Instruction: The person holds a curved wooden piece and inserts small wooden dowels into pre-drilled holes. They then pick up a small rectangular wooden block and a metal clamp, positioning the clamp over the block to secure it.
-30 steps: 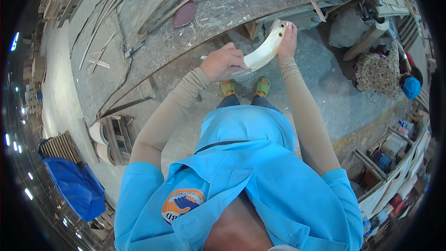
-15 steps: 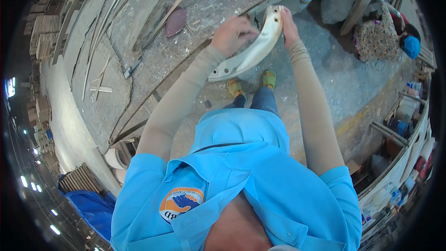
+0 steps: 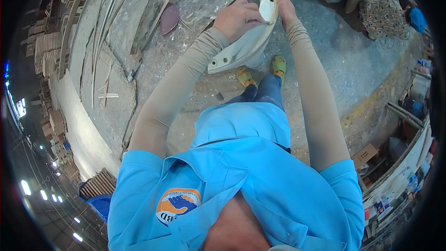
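Observation:
A pale, curved wooden piece (image 3: 252,49) with dark round holes near both ends is held out in front of me, above the floor and beside the worktable. My right hand (image 3: 286,7) is closed around its far end, thumb near the holes. My left hand (image 3: 238,19) rests against the inner curve, fingers bent and pressed together at the piece's surface. Whatever those fingers pinch, if anything, is hidden. The piece slants from far right to near left, its lower end free.
On the worktable at left lie a dark red oval pad (image 3: 170,19), long wood strips (image 3: 95,42) and a small tool (image 3: 134,71). At far right a person in a blue cap (image 3: 417,19) crouches. A cardboard box (image 3: 364,156) stands by the right-hand shelving.
My left hand, blurred and near the middle of the inner curve before, now touches the piece closer to its far end. The piece and both hands sit farther up in view.

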Action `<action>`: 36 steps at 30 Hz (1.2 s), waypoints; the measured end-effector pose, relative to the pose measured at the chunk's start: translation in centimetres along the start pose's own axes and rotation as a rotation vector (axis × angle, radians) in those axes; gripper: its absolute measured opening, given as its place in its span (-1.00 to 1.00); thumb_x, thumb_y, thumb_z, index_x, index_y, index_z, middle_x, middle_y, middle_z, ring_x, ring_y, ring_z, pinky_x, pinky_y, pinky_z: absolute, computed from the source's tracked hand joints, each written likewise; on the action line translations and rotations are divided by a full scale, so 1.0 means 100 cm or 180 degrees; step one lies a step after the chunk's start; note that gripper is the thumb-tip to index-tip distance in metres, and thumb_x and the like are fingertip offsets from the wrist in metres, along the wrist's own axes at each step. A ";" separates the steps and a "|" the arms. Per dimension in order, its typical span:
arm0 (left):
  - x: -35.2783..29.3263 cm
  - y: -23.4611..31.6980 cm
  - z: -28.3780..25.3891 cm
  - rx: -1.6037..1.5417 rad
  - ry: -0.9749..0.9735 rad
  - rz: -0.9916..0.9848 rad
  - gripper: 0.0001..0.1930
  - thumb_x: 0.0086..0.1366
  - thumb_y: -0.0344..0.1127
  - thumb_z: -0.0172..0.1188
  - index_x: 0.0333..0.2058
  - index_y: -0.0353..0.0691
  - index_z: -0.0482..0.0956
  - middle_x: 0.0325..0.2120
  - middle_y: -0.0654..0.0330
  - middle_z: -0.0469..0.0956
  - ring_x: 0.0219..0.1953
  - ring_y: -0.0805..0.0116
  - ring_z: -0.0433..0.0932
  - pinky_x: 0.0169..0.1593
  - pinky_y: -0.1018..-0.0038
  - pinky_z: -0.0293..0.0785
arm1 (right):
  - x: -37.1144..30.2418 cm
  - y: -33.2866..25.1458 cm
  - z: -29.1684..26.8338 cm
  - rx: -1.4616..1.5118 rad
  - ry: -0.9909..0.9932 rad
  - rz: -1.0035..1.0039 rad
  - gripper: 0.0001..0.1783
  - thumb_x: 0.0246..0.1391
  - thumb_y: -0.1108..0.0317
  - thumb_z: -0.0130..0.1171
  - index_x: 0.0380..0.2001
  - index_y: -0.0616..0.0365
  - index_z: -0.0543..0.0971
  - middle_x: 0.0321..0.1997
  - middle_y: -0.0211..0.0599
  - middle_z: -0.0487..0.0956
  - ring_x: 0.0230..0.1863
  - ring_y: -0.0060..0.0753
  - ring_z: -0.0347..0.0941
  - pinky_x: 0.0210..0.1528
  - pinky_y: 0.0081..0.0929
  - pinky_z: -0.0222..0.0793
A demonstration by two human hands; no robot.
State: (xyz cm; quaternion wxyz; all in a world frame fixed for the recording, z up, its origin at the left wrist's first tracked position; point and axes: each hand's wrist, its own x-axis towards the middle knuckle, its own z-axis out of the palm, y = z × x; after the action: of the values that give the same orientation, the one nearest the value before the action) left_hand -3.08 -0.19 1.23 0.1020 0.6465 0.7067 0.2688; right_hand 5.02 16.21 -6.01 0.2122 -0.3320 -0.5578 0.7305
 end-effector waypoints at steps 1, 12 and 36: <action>-0.003 0.002 -0.003 -0.0008 -0.0072 -0.0020 -0.84 0.04 -0.36 0.27 -0.33 -0.05 0.66 -0.41 0.34 0.50 -0.28 0.29 0.39 -0.18 0.41 0.40 | 0.001 0.000 0.000 0.0012 -0.0007 -0.0030 -0.50 0.23 0.04 -0.14 0.10 0.15 0.31 0.02 -0.29 0.43 0.04 -0.45 0.33 0.13 -0.52 0.18; -0.069 0.007 -0.011 -0.0284 -0.0209 -0.0063 -0.79 -0.01 -0.39 0.31 -0.32 -0.06 0.66 -0.44 0.36 0.49 -0.32 0.31 0.37 -0.22 0.46 0.41 | 0.010 0.012 0.000 -0.0062 0.0065 -0.0265 -0.54 0.25 0.08 -0.16 0.05 0.17 0.35 -0.04 -0.31 0.45 -0.01 -0.49 0.34 0.08 -0.53 0.22; -0.137 0.091 0.010 -0.0577 0.1658 -0.2197 -0.77 0.07 -0.49 0.24 -0.25 -0.15 0.66 -0.38 0.24 0.53 -0.29 0.29 0.41 -0.19 0.46 0.37 | 0.010 0.012 0.006 0.0157 0.0361 -0.0059 -0.57 0.27 0.13 -0.20 0.01 0.24 0.35 -0.06 -0.21 0.41 -0.04 -0.38 0.33 0.05 -0.43 0.25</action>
State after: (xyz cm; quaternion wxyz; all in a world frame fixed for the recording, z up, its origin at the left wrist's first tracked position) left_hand 7.18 -12.99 2.24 0.0607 0.2717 0.8569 0.4339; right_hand 3.93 16.12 -7.28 0.2583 -0.3624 -0.5297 0.7220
